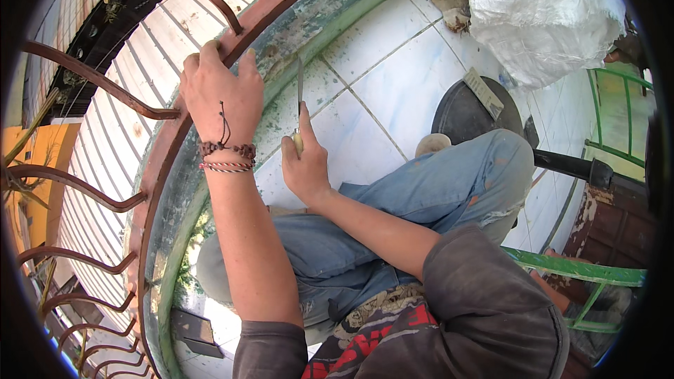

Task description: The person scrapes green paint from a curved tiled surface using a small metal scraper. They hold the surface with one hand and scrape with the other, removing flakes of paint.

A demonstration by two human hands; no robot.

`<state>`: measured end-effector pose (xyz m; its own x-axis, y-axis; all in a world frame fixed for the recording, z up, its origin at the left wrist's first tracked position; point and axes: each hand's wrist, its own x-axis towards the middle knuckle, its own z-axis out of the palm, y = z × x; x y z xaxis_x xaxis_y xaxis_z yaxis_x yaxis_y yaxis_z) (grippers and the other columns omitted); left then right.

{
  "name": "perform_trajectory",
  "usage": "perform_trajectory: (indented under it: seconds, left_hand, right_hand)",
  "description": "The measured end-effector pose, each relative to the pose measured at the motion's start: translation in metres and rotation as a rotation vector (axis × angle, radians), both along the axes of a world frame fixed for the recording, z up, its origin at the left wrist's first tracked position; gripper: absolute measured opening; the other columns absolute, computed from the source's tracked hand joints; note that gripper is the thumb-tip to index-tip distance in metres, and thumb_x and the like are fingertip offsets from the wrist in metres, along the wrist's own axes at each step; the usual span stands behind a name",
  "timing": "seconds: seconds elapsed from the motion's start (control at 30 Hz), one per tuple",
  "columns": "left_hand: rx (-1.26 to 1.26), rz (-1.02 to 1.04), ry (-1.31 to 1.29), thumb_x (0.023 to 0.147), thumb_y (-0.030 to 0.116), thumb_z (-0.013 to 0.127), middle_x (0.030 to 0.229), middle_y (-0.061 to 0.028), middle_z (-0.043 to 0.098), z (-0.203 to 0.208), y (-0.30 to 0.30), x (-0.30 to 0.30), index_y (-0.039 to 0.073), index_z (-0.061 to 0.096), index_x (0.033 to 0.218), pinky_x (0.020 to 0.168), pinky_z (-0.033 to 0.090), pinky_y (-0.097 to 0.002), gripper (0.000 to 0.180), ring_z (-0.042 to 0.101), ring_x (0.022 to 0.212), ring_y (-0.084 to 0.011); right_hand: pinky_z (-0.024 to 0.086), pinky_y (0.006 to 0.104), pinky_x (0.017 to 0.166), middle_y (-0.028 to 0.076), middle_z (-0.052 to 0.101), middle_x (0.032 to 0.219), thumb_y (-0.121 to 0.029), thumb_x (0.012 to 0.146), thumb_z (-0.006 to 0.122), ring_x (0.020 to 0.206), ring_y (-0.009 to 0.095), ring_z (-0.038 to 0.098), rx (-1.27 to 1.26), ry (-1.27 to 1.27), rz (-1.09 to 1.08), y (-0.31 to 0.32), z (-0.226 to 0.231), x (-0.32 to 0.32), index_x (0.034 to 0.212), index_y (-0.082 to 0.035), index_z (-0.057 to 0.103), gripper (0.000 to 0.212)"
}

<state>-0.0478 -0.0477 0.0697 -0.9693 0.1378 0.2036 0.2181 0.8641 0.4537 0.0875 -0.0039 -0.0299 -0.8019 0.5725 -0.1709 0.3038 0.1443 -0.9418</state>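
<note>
My left hand (221,95) is on the reddish-brown metal railing (261,22), its fingers over the outer side and the thumb toward the inner side. In my right hand (307,166) is a knife (300,85) with a narrow blade and a pale yellowish handle. The index finger stretches along it. Its blade points away from me, with the tip at the green edge of the painted ledge (335,36), a little to the right of my left hand. Whether the tip touches the ledge I cannot tell. Most of the handle is hidden in my palm.
White floor tiles (393,77) lie between the ledge and my crossed legs (421,182). A white woven sack (544,17) stands at the far right. Near my knee, a pale flat strip (483,95) rests on a dark round object (456,114). Green metal bars (576,267) are at the right.
</note>
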Motion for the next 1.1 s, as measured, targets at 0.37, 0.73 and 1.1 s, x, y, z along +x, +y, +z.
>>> perform_trajectory:
  seconds: [0.37,0.73,1.1]
  left_hand:
    - [0.068,-0.018,0.064,0.082,0.025,0.067,0.098,-0.0211,0.062,-0.003,0.000,0.000,-0.001,0.065,0.110,0.092,0.044,-0.0442,0.038,0.058,0.098,-0.0378]
    - [0.059,-0.006,0.029,0.082,0.025,0.067,0.099,-0.0208,0.062,0.001,0.002,0.001,-0.001,0.064,0.111,0.092,0.044,-0.0444,0.039,0.058,0.099,-0.0373]
    - [0.041,-0.003,0.042,0.082,0.026,0.067,0.100,-0.0208,0.062,-0.003,0.001,0.000,-0.001,0.064,0.112,0.093,0.043,-0.0445,0.040,0.058,0.099,-0.0376]
  right_hand:
    - [0.044,0.0458,0.055,0.022,0.057,0.062,-0.009,0.091,0.049,0.054,0.038,0.059,-0.017,-0.032,0.026,-0.001,0.008,-0.005,0.150,0.005,0.018,0.068]
    - [0.045,0.0427,0.054,0.022,0.058,0.063,-0.007,0.091,0.049,0.054,0.037,0.060,0.000,0.006,0.030,-0.003,0.005,-0.006,0.150,0.005,0.015,0.069]
    - [0.044,0.0391,0.055,0.016,0.054,0.063,-0.009,0.092,0.049,0.054,0.026,0.054,-0.067,-0.060,-0.038,0.010,0.015,-0.022,0.151,0.003,0.017,0.068]
